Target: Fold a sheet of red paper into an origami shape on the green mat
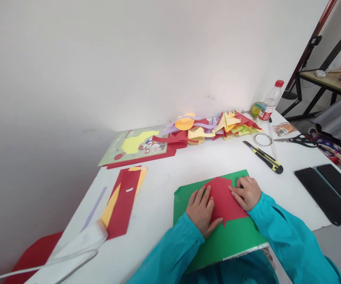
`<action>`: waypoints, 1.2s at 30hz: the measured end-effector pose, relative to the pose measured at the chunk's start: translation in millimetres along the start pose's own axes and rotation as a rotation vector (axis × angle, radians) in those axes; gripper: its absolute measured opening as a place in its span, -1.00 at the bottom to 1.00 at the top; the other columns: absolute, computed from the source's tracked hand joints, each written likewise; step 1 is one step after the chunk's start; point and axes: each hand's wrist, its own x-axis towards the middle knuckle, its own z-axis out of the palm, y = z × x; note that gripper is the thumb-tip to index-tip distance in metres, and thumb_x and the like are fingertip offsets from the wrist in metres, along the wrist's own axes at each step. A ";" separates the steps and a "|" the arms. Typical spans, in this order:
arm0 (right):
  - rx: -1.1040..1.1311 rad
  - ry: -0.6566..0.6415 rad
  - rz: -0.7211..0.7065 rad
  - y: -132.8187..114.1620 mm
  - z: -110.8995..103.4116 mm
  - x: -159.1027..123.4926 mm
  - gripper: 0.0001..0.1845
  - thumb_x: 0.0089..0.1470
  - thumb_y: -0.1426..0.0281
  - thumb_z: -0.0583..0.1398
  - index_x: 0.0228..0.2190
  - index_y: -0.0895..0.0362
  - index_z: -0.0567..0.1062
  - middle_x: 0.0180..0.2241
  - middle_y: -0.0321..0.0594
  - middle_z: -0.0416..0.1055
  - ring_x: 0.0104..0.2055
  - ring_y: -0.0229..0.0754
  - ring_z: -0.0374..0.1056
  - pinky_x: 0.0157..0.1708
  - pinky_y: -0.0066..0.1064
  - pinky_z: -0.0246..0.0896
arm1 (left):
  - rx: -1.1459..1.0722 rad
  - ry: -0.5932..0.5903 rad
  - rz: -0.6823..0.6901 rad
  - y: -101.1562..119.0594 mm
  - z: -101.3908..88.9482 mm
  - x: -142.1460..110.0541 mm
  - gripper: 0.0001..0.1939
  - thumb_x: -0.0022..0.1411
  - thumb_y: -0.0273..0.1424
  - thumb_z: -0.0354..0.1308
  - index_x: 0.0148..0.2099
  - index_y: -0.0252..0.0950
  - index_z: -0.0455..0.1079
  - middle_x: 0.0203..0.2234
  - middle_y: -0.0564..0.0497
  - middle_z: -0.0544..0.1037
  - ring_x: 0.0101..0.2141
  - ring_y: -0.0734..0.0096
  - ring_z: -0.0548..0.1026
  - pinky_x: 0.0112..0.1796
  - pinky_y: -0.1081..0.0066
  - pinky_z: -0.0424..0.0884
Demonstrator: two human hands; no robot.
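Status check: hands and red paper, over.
Left hand spread on red paper; right hand at its right edge. Paper atop green sheet. Utility knife beyond, off the sheet.

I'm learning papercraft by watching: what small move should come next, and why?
Probably press along the right edge of the red paper with the right hand, which is at that edge; the left hand lies across the left side and should steady the paper on the green sheet.

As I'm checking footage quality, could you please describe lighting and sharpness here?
In the head view, the plain white wall darkens leftward, the white corded object looks blurred, and the red paper on the green sheet shows no strong glare.
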 end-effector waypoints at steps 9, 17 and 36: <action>0.004 -0.018 0.018 -1.8 -1.6 0.8 -0.75 0.09 0.33 0.07 -0.31 0.03 0.54 -0.48 -0.21 0.23 -0.38 -0.20 0.08 -0.39 -0.32 -0.11 | -0.013 -0.204 0.028 -2.6 -16.3 38.4 -0.43 0.03 0.08 -0.06 -0.29 -0.37 0.33 0.09 -0.33 0.23 -0.09 -0.08 0.28 -0.19 0.05 0.20; 0.006 -0.028 0.024 -1.3 -1.5 0.3 -0.75 0.08 0.33 0.08 -0.28 0.02 0.54 -0.47 -0.20 0.23 -0.37 -0.19 0.09 -0.38 -0.32 -0.11 | -0.012 -0.266 0.049 -7.6 -21.9 49.6 -0.41 0.00 0.11 -0.06 -0.30 -0.37 0.32 0.09 -0.31 0.22 -0.17 -0.02 0.29 -0.24 0.06 0.22; -0.048 -0.012 0.013 -5.1 -0.5 0.2 -0.76 0.08 0.34 0.08 -0.31 0.03 0.54 -0.46 -0.18 0.29 -0.37 -0.17 0.13 -0.39 -0.31 -0.03 | -0.060 -0.022 0.052 -6.0 -12.8 -3.2 -0.28 0.03 0.08 -0.08 0.00 -0.44 0.29 0.04 -0.29 0.31 -0.02 0.01 0.27 0.06 0.03 0.03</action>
